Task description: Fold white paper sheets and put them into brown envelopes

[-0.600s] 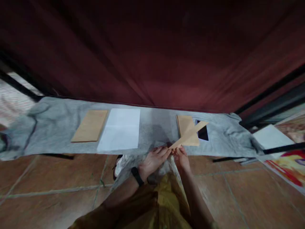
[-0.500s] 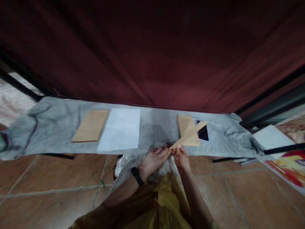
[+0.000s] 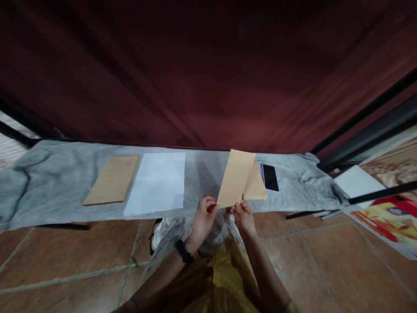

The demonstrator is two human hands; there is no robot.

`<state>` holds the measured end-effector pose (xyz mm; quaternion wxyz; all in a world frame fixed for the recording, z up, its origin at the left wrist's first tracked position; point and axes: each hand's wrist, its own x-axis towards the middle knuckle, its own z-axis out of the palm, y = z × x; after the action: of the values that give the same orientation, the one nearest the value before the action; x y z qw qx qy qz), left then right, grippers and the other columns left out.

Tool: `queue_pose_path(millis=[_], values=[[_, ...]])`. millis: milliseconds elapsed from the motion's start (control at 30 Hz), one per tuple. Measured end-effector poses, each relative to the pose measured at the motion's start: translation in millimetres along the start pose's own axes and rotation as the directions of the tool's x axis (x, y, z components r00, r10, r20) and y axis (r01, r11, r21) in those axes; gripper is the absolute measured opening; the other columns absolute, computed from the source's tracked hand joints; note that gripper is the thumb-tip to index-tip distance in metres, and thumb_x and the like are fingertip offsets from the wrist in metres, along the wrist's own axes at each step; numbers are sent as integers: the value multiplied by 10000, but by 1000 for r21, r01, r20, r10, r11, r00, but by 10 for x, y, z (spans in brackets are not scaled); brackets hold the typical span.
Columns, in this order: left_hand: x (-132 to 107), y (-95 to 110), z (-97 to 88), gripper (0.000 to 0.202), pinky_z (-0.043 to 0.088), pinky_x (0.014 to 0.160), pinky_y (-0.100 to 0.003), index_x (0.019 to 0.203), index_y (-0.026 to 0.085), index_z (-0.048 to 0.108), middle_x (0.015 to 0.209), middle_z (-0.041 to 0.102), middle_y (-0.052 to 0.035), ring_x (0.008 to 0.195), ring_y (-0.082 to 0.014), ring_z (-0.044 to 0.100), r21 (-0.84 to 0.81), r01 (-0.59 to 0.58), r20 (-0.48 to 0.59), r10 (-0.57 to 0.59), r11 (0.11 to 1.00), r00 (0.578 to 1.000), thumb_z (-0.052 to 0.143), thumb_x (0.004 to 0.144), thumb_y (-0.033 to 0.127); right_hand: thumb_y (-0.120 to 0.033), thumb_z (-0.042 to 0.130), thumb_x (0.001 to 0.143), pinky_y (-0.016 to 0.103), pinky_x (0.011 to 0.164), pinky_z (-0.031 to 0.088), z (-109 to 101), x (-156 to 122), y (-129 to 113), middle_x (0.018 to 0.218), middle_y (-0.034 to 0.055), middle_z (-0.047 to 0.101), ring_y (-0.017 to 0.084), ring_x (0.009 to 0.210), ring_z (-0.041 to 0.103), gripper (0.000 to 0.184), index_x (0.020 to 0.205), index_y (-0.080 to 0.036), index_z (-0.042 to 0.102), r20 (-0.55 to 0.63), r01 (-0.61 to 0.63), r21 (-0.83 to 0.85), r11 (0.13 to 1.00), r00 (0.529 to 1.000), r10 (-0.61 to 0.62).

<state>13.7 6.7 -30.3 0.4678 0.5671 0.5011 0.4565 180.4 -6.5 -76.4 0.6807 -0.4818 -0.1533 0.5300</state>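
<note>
Between my two hands is a tan paper envelope (image 3: pixel 235 178), its broad face turned up toward me. My left hand (image 3: pixel 204 216) pinches its near left corner, and a dark band circles that wrist. At the near right corner, the fingers of my right hand (image 3: pixel 243 216) are closed on the same envelope. Behind and to the right of it, partly covered, lies a stack of tan envelopes (image 3: pixel 256 184) on the grey cloth (image 3: pixel 205 174).
A phone (image 3: pixel 270 178) lies right of the stack. Left on the cloth are white paper sheets (image 3: pixel 158 182) and another tan envelope pile (image 3: pixel 113 179). A dark red curtain (image 3: pixel 208 87) hangs behind. Black metal bars (image 3: pixel 384 192) and a colourful printed box (image 3: pixel 391 221) are at right.
The envelope has turned from a narrow, slanted edge-on view to showing its wide face. My left hand has moved left from beside my right hand to the envelope's other corner.
</note>
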Motion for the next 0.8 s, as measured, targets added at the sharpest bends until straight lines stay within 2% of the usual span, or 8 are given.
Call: queue_pose_path(millis=[33, 100, 167, 267, 333, 500, 633, 800], values=[[21, -15, 12, 363, 533, 760, -288, 1208, 220, 518, 882, 703, -13, 827, -172, 689, -89, 74, -28, -77, 993, 997, 621, 871, 310, -389, 886, 619, 222, 607, 510, 18, -6, -4, 710, -51, 650, 93, 614, 582, 349, 810, -219, 649, 8, 2, -3, 1000, 1000, -2], [69, -37, 17, 460, 531, 687, -279, 1238, 205, 511, 824, 707, -4, 751, -174, 689, -221, 193, 5, -197, 956, 980, 657, 824, 343, -396, 887, 610, 219, 594, 503, 52, -16, -9, 691, -50, 646, 91, 602, 574, 348, 785, -212, 648, 21, -6, -12, 1000, 1000, 6], [113, -57, 7, 424, 521, 614, -270, 1134, 181, 584, 817, 720, -24, 690, -177, 684, -284, 265, 69, -257, 921, 964, 688, 774, 379, -402, 884, 600, 216, 581, 496, 86, -26, -10, 675, -48, 644, 89, 587, 568, 351, 770, -207, 647, 18, -16, -24, 1000, 1000, 16], [161, -88, -13, 334, 514, 576, -266, 934, 167, 648, 788, 724, -38, 621, -164, 662, -322, 291, 73, -283, 901, 956, 735, 705, 394, -389, 886, 582, 212, 574, 495, 145, -43, -5, 671, -51, 645, 86, 576, 571, 361, 785, -205, 650, -7, -31, -20, 999, 1000, 31], [184, -105, -26, 318, 517, 574, -264, 899, 166, 658, 765, 720, -31, 588, -149, 645, -346, 302, 39, -308, 888, 951, 752, 681, 377, -373, 891, 578, 209, 585, 504, 192, -56, -1, 691, -50, 653, 88, 593, 590, 373, 815, -208, 655, -30, -45, 18, 999, 999, 45], [263, -141, -77, 332, 509, 552, -245, 884, 149, 675, 734, 712, -24, 542, -123, 621, -375, 348, 11, -371, 859, 929, 771, 635, 345, -370, 927, 526, 226, 637, 546, 297, -66, 4, 697, -38, 664, 112, 653, 641, 424, 799, -201, 650, -61, -96, 75, 993, 993, 101], [336, -172, -122, 378, 493, 518, -227, 900, 148, 672, 744, 723, -29, 528, -119, 626, -356, 371, -8, -400, 858, 917, 786, 604, 354, -399, 934, 473, 261, 634, 566, 320, -20, -4, 685, -33, 674, 123, 619, 640, 482, 804, -199, 646, -38, -112, 14, 994, 993, 112], [413, -183, -134, 388, 483, 488, -210, 924, 151, 674, 675, 703, -6, 501, -112, 617, -313, 393, -24, -421, 865, 907, 787, 600, 333, -424, 890, 509, 265, 582, 554, 297, 80, 8, 662, -35, 664, 126, 584, 624, 470, 829, -200, 628, -16, -93, -103, 990, 996, 92]])
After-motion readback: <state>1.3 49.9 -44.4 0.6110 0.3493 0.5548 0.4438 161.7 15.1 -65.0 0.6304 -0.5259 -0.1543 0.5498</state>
